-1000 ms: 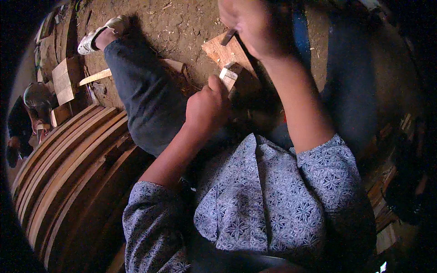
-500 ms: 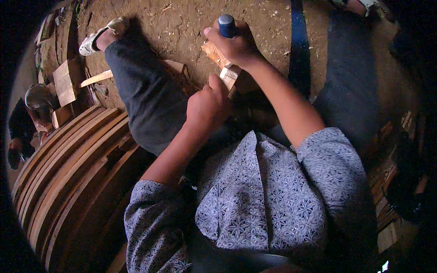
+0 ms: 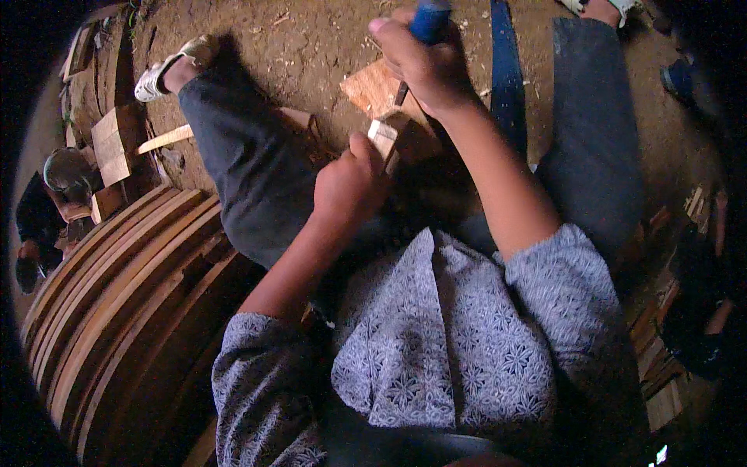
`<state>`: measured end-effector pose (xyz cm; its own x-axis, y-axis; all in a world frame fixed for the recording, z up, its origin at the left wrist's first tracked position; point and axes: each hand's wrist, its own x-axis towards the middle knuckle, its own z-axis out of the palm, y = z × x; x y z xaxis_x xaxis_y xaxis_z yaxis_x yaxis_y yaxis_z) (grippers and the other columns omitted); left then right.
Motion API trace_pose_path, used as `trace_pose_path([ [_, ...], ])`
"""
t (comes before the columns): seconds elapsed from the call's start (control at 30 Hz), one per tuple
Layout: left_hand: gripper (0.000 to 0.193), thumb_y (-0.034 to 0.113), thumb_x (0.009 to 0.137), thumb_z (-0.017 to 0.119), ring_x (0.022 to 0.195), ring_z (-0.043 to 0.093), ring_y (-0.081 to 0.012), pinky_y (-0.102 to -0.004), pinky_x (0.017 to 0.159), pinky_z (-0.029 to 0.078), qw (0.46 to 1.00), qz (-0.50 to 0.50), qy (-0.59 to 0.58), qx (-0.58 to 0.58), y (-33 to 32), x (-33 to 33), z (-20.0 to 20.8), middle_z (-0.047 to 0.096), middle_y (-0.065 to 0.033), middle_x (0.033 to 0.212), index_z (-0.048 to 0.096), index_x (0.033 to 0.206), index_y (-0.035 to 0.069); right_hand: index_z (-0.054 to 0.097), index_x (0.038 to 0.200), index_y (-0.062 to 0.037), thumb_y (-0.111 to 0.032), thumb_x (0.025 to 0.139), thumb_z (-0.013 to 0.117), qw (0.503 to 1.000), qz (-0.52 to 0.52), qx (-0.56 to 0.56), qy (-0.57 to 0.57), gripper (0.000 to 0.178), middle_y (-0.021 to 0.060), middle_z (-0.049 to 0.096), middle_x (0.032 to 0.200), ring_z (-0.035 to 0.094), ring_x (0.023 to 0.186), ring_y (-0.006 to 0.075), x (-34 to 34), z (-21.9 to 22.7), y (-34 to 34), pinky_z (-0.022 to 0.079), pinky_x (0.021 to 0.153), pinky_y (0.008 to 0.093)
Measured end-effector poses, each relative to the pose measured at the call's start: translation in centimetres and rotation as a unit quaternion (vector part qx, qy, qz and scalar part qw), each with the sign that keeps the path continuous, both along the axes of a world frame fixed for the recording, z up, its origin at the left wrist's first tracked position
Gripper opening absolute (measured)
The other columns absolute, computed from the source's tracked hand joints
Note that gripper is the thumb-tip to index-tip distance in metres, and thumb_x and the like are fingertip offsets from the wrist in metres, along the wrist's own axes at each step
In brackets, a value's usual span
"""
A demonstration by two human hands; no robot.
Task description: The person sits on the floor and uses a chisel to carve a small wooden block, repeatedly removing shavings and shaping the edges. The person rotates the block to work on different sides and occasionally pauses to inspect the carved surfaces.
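Observation:
My left hand is closed around a small pale wood piece, whose squared end sticks up past the thumb. Farther out, my right hand grips the blue handle of a chisel. A short dark stretch of its shaft shows below the fist, close to the wood; the cutting tip I cannot make out. Beneath both hands lies an orange-brown wood block, partly covered by the right hand and its shadow.
Curved stacked boards fill the left side. A flat wood offcut and a thin strip lie beyond them. A blue strap-like strip runs along the chip-strewn dirt floor. Another person's arm shows far left.
My right hand has lifted the chisel away, up and to the right, uncovering more of the block. My left hand and the wood piece have shifted slightly left.

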<state>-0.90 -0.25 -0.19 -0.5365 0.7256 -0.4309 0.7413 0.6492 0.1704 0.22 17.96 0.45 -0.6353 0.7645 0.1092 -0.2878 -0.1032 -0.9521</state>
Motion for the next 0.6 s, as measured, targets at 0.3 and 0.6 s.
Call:
trace_pose_path([
  [0.3,0.024,0.020,0.084,0.051,0.055,0.063,-0.0396,-0.0480,0.050,0.052,1.000,-0.017,0.009,0.000,0.5,0.3,0.5,0.062,-0.0219,0.067,0.039,0.091,0.001,0.054,0.066,-0.0080,-0.018,0.082,0.068,0.964,0.063,0.186,-0.180,0.023,-0.0038,0.049,0.056,0.044,0.055,0.0080,-0.3,-5.1,-2.2,0.039,0.052,0.0303],
  [0.6,0.024,0.021,0.085,0.050,0.055,0.063,-0.0398,-0.0490,0.047,0.051,0.998,-0.037,0.026,0.039,0.3,0.4,0.7,0.063,-0.0247,0.069,0.039,0.092,0.001,0.039,0.057,-0.0119,-0.013,0.084,0.061,0.994,0.077,-0.065,0.047,0.035,-0.0060,0.035,0.051,0.033,0.043,0.0057,-0.4,-2.9,0.9,0.025,0.043,0.0264],
])
